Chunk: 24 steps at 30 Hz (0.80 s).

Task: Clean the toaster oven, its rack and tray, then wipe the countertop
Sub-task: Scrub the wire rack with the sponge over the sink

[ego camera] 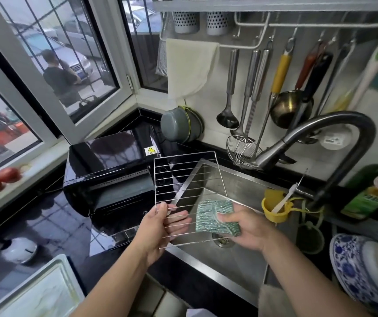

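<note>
Left hand (pixel 160 225) grips the wire rack (pixel 183 191) by its near-left edge, thumb over the frame and fingers beneath; the rack stands tilted over the sink (pixel 240 259). Right hand (pixel 245 227) clutches a green scrub sponge (pixel 215 217) pressed against the rack's lower right wires. Risks, as I judge them: the one-edge hold is thin, so a hard scrub stroke could twist the rack loose and drop it into the basin; a swing left could knock the open toaster oven (pixel 112 177) just beyond the left hand. Tray (pixel 30 291) lies near the left forearm, countertop (pixel 52 225) dark beneath. Writing: yellow warning sticker (pixel 149 151) on the oven top, text unreadable; green bottle (pixel 371 191) right of the right hand, label characters too blurred to read.
</note>
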Each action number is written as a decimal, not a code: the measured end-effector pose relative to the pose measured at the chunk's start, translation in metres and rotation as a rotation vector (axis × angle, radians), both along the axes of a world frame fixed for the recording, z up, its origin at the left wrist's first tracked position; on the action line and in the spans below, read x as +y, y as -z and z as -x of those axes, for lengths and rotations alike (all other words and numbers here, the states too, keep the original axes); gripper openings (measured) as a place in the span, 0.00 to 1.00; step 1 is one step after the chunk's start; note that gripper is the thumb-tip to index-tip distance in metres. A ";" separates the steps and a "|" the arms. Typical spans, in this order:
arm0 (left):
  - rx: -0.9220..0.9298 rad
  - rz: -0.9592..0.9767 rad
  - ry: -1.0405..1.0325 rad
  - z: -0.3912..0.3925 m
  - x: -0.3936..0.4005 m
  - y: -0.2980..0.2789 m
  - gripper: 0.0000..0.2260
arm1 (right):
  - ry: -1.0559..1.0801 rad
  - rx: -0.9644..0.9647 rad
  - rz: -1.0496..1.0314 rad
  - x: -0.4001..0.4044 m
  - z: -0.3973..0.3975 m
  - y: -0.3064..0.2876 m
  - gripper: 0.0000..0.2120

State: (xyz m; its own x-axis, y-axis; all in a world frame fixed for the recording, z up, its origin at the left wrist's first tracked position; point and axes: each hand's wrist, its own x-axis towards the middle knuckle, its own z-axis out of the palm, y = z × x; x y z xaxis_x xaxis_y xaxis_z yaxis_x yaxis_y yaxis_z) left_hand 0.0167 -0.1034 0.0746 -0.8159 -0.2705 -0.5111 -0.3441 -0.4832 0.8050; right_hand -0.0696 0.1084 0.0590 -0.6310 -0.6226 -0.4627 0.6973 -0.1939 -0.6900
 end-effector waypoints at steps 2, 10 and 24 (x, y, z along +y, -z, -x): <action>-0.003 0.001 0.009 0.002 0.000 0.000 0.14 | 0.029 0.020 -0.059 -0.003 -0.002 0.001 0.19; -0.013 -0.018 0.032 0.003 0.011 0.000 0.14 | 0.167 0.188 -0.538 -0.009 0.000 0.003 0.17; -0.024 0.063 0.068 0.017 0.004 -0.015 0.13 | 0.195 0.160 -0.460 -0.005 0.010 -0.009 0.11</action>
